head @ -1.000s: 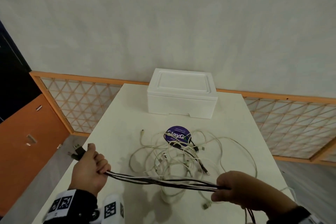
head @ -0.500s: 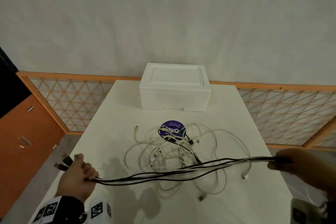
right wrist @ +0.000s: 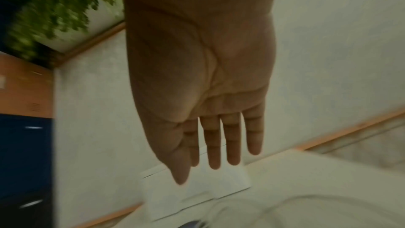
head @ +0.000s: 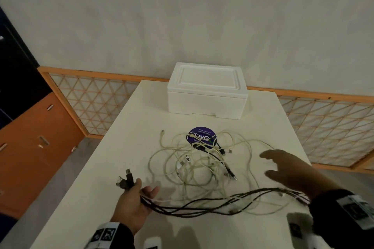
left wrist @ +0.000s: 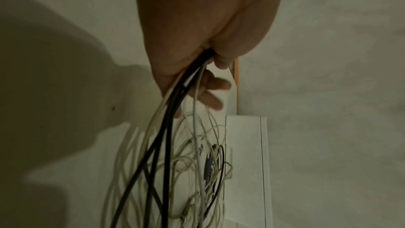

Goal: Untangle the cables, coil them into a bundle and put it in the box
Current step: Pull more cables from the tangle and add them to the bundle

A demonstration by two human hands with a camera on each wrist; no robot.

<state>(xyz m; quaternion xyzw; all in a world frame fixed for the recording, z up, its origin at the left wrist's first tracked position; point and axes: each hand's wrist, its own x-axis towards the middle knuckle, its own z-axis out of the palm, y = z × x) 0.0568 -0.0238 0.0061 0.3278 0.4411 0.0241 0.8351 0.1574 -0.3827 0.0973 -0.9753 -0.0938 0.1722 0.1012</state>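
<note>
My left hand [head: 141,190] holds a bunch of black and white cables [head: 202,207] near their plugs [head: 125,180]. The thumb [left wrist: 221,58] clamps them while the other fingers stick out loosely. The bunch sags across the table's front and runs under my right forearm. My right hand [head: 271,163] hovers flat and open over the right side of the table, its fingers [right wrist: 213,145] straight and holding nothing. A tangle of white cables [head: 194,166] lies mid-table. The white foam box [head: 206,97] stands at the far edge with its lid on.
The white table [head: 131,133] is narrow, with drops on the left and right. A round purple sticker [head: 201,137] lies under the far part of the tangle. An orange lattice railing [head: 91,103] runs behind the table, below a plain wall.
My right hand let go of the stretched bunch, opened and swung back over the table. The bunch went slack. My left hand moved inward and its fingers loosened.
</note>
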